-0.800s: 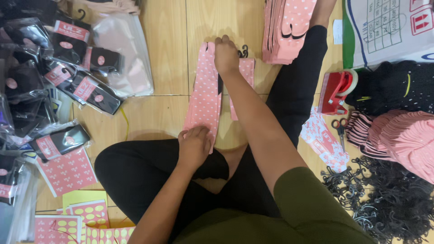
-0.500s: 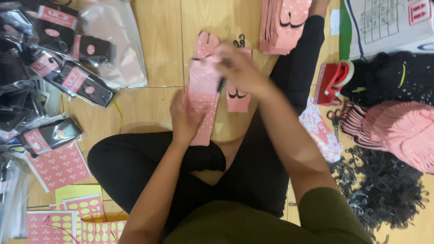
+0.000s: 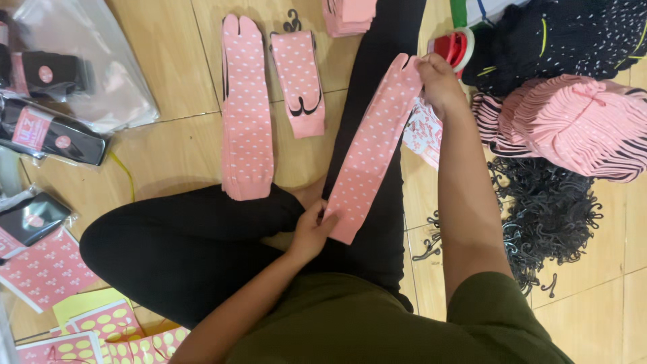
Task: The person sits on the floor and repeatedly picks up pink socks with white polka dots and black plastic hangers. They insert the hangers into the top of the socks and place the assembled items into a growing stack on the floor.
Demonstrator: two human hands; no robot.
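Pink white-dotted sock (image 3: 374,145) — stretched flat, slanting — between both hands.

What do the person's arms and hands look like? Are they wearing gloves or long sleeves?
No gloves: the left hand and the right hand are both bare, with no rings or watch showing. The forearms are bare too. Short olive-green sleeves cover only the upper arms, part of an olive-green top.
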